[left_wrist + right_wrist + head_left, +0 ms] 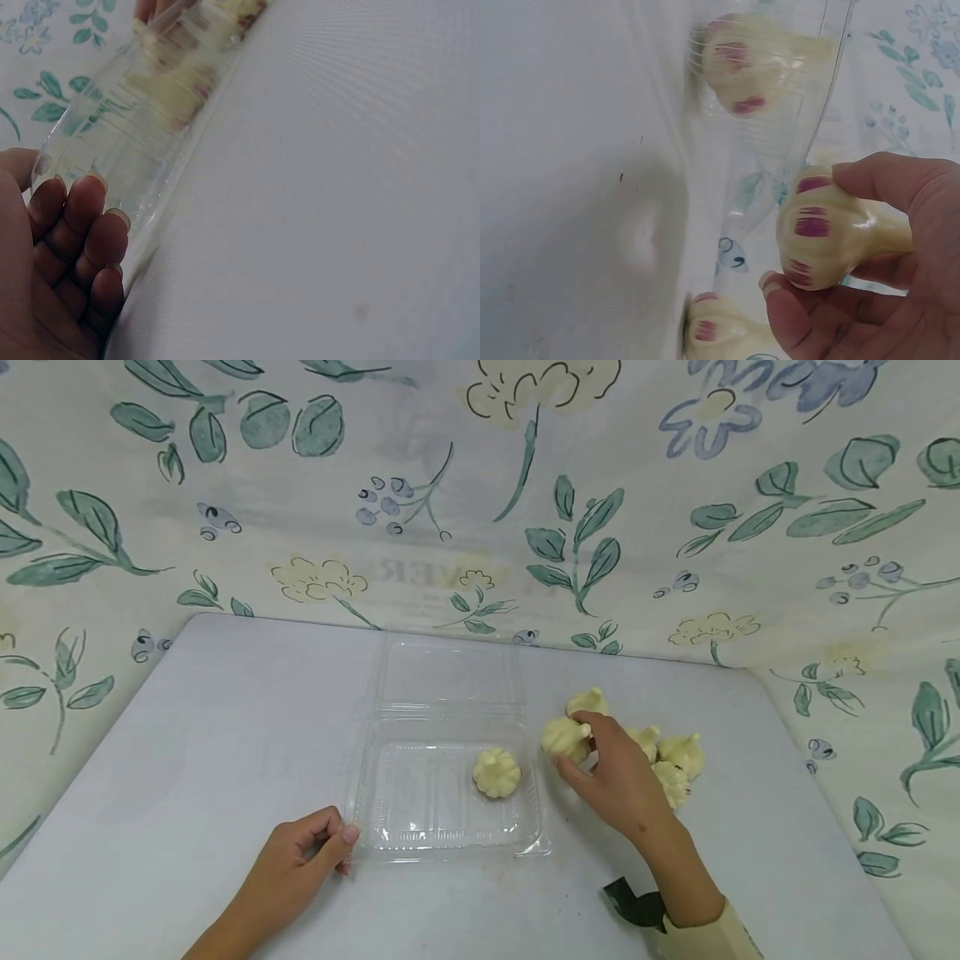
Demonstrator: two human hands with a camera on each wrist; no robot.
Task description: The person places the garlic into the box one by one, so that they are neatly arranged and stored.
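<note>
A clear plastic container (420, 843) lies with its lid folded back on the table, one pale garlic bulb (497, 772) inside at its right. My left hand (303, 860) pinches the container's left front edge between thumb and curled fingers; the left wrist view shows the hand (75, 255) at the clear wall (112, 135). My right hand (618, 777) holds another bulb (564, 739) just right of the container. In the right wrist view, thumb and fingers of the hand (885, 255) grip this purple-streaked bulb (817, 225), off the table.
Several more bulbs (681, 754) lie on the white table (225, 735) at the right, near and partly behind my right hand. A dark strip (636, 906) is by my right wrist. Floral cloth (450, 460) hangs behind the table.
</note>
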